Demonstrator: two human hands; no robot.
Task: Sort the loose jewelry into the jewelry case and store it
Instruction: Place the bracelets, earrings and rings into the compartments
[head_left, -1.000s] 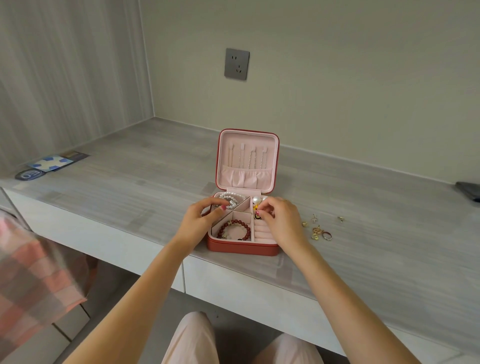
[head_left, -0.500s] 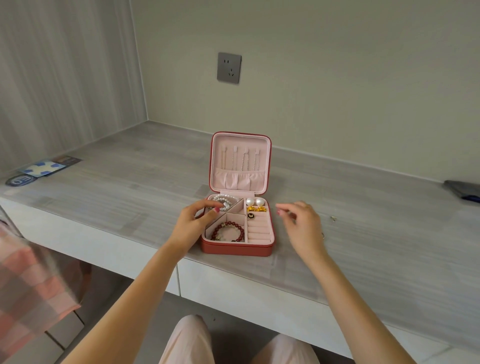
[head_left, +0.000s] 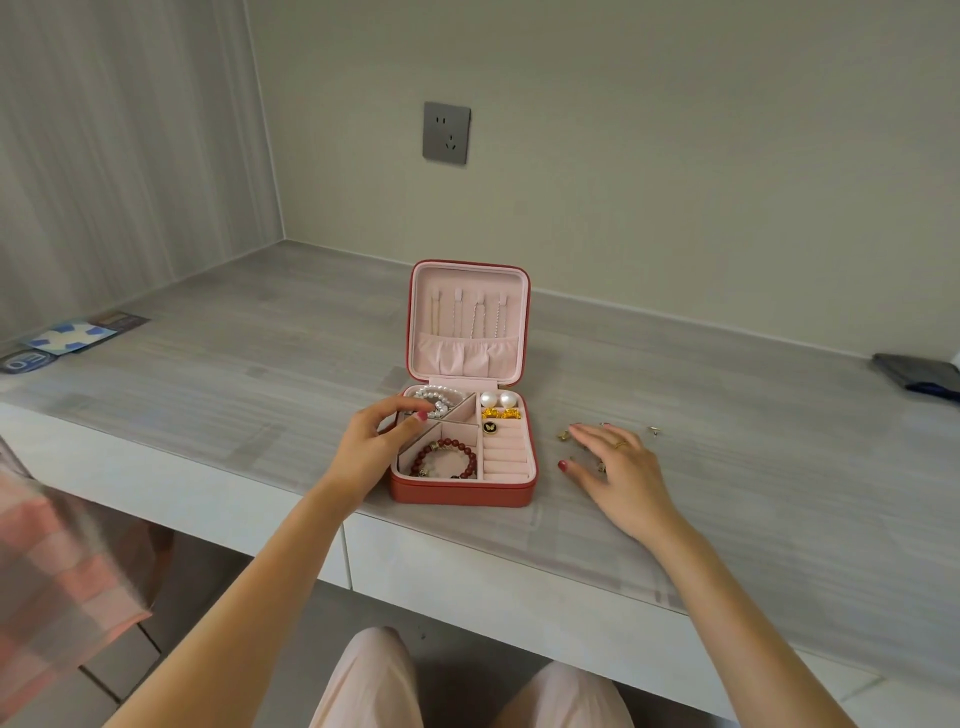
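Surface: grey wood-grain desk (head_left: 208, 395) set against a plain wall with a grey socket (head_left: 447, 132).
Jewelry case (head_left: 462, 491): red outside, pink inside, standing near the desk's front edge with its lid (head_left: 467, 322) upright and open; thin chains hang in the lid above a gathered pocket.
Case contents: pearl strand (head_left: 441, 397) in the back-left compartment, dark red bead bracelet (head_left: 445, 457) in the front-left one, two pearl studs (head_left: 498, 399) with gold pieces just in front of them at back right, a small round black pin (head_left: 489, 427) at the top of the ring rolls.
Left hand (head_left: 376, 441): forearm reaching in from lower left, hand resting on the case's left rim, fingers curled, thumb and forefinger close together beside the pearl strand; whether they grip it I cannot tell.
Right hand (head_left: 618, 467): palm down on the desk just right of the case, fingers spread and loosely extended, a ring on one finger, holding nothing visible.
Loose jewelry (head_left: 563, 434): small gold pieces on the desk around and partly under the right fingertips, one more (head_left: 653, 429) just beyond them.
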